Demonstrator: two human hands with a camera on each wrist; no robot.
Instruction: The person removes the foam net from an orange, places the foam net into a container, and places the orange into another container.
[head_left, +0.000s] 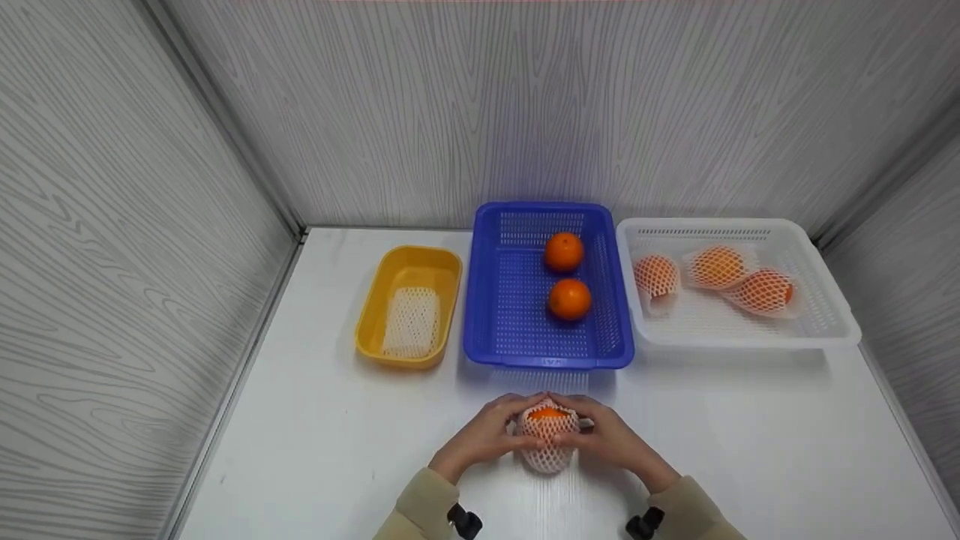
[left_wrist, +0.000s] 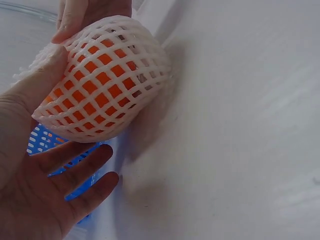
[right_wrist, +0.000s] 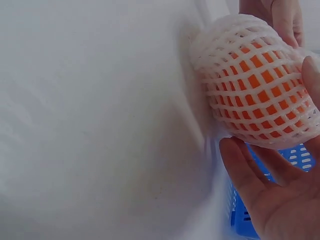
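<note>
An orange in a white foam net (head_left: 548, 439) is held between both hands close over the white table, just in front of the blue basket. My left hand (head_left: 491, 433) grips its left side, thumb on the near face of the net and fingers round the back. On the other side my right hand (head_left: 604, 435) pinches it the same way. Bare orange peel shows through the net's opening at the top. In the left wrist view the net (left_wrist: 100, 82) covers most of the fruit, and in the right wrist view the netted orange (right_wrist: 260, 90) has a slack net end toward the table.
Behind the hands stands a blue basket (head_left: 506, 360) with two bare oranges (head_left: 569, 300). To its right, a white basket (head_left: 750, 341) holds three netted oranges (head_left: 718, 267). At left, a yellow tray (head_left: 367, 330) contains flat foam nets (head_left: 412, 322). Grey wood-grain panels (head_left: 420, 112) enclose the table.
</note>
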